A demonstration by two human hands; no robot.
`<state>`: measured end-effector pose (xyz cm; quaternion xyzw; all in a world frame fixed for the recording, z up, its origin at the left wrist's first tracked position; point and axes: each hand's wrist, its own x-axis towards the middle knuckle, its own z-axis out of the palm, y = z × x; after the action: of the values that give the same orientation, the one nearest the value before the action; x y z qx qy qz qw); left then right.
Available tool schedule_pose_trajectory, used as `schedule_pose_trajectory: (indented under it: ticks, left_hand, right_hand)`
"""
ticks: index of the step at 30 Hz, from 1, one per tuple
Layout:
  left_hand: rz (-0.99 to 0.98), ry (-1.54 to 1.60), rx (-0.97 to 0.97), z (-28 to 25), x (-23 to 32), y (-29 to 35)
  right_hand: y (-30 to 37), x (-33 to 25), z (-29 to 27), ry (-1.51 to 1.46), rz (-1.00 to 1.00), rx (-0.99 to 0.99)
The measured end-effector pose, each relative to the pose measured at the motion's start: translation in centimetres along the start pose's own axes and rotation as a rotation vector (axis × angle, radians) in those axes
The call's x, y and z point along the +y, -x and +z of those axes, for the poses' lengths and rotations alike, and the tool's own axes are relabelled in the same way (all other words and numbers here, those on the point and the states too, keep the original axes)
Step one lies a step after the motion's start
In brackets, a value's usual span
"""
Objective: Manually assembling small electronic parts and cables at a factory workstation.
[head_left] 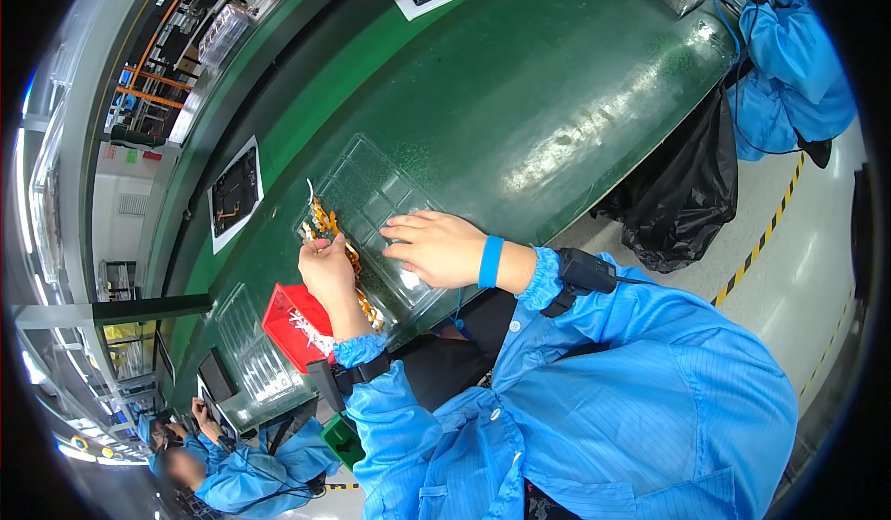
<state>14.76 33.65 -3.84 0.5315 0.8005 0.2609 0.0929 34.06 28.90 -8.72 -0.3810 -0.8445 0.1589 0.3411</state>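
Observation:
A clear plastic tray [357,163] with moulded compartments lies on the green table in front of me. Along its left part runs a loose row of orange flex cables [324,217] with white ends. My left hand [327,269] is closed over this row, thumb and fingertips pinched on one of the orange strips. What sits under the palm is hidden. My right hand [429,249] rests palm down on the tray's right part, its fingers stretched out and slightly apart. A red bin [290,323] holding white strips [314,333] stands left of my left forearm.
Further left lies another clear tray [251,358]. Dark panels on white sheets [236,193] lie along the far side. Black bags [682,186] hang at the table's right edge. One co-worker [789,61] is at upper right, another [251,474] at lower left.

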Motion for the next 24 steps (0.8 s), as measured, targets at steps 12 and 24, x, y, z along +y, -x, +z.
schedule_pose_trajectory:
  ticks: [12,24]
  left_hand:
    - [0.106,-0.221,0.103,-1.1,1.6,1.3]
    - [-0.033,0.748,-0.037,0.0,-1.9,-0.9]
  right_hand:
    - [-0.1,0.2,0.2,-0.008,-0.023,0.041]
    - [-0.1,0.1,0.2,-0.003,-0.012,0.009]
